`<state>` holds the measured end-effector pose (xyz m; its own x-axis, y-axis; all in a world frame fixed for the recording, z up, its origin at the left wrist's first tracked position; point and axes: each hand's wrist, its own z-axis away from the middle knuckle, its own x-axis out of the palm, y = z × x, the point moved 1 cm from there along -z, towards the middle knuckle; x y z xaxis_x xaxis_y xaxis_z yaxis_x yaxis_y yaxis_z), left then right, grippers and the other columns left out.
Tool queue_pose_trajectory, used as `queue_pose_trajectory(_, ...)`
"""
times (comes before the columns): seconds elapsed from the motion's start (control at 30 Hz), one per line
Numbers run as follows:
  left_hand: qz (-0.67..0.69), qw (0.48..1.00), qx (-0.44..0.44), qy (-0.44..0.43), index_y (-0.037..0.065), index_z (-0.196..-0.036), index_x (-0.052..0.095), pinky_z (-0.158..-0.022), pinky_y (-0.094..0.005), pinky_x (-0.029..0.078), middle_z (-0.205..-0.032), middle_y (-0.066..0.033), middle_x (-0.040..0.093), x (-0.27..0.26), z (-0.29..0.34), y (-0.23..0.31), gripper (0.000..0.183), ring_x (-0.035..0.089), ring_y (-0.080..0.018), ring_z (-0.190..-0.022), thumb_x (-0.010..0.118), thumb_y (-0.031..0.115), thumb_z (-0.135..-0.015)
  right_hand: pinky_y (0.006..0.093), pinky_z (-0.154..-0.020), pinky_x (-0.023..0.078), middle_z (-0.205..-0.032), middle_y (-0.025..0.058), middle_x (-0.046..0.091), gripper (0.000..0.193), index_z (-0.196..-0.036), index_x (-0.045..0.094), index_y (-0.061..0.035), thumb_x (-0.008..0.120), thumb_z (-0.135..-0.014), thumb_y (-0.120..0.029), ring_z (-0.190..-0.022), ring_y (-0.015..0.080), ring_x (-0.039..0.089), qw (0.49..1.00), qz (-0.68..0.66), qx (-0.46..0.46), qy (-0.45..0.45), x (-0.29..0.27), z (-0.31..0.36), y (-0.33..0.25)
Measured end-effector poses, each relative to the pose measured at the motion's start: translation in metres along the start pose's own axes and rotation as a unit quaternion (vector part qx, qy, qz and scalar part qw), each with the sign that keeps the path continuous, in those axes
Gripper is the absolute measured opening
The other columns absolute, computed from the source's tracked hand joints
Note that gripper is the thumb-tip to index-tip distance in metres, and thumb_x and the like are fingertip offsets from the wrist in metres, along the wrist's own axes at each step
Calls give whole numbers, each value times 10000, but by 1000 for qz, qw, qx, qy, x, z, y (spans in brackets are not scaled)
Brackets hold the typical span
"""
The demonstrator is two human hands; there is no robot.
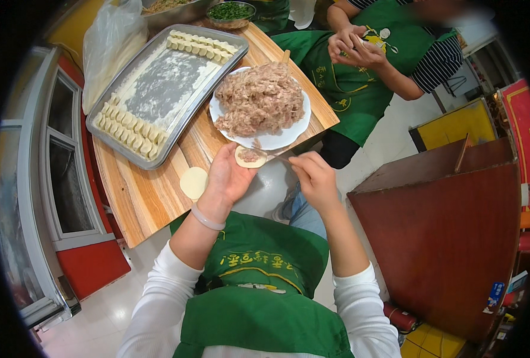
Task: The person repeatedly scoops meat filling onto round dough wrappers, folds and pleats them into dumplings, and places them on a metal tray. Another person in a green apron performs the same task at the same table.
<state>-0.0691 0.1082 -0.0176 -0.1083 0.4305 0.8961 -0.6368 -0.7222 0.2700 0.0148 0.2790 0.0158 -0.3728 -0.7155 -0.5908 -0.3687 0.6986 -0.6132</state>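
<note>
A round dumpling wrapper [259, 163] rests on the fingers of my left hand [228, 174], its thumb along the near edge. A small lump of meat filling [249, 156] lies in the middle of that wrapper. Pinched in my right hand [316, 179] is a slim filling stick [280, 158], its tip over the wrapper; its exact shape is hard to make out. Just beyond both hands, a white plate [271, 143] bears a big mound of minced meat [259, 98]. Another flat wrapper [193, 182] lies on the wooden table, left of my left wrist.
A floured metal tray [163, 83] on the wooden table [136, 206] holds rows of folded dumplings [127, 132] at both ends. Behind it stand a plastic bag [113, 51] and a bowl of chopped greens [231, 12]. Across the table, a co-worker's hands [354, 46] cup something pale. A brown cabinet [438, 232] stands right.
</note>
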Motion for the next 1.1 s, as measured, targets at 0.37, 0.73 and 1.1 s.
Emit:
queue_pose_trajectory(0.37,0,999,-20,-30,-43,-1237,418,-1023,-415,376,-1274,-167,492,-5,-6,3,405,485,-287,-1175,309,216,-945,338,-635,490,-807,111,569,146,-884,614,2,581,-746,32,-737,275,592,992,118,-19,27,8,-2,7)
queue_pose_trajectory(0.73,-35,999,-11,-6,-87,-1245,384,-1032,-429,356,-1251,-199,489,-15,3,44,472,474,-311,-1166,261,265,-956,352,-668,494,-851,120,581,224,-926,613,-18,567,-715,41,-778,288,592,995,47,-89,27,40,-19,-1)
queue_pose_trajectory(1.1,-25,995,-64,-67,-118,-1260,359,-1020,-421,374,-1275,-235,465,-9,2,61,522,481,-315,-1166,268,300,-961,345,-668,491,-869,120,593,217,-961,619,-23,583,-750,13,-784,296,593,996,52,-69,1,56,9,-3)
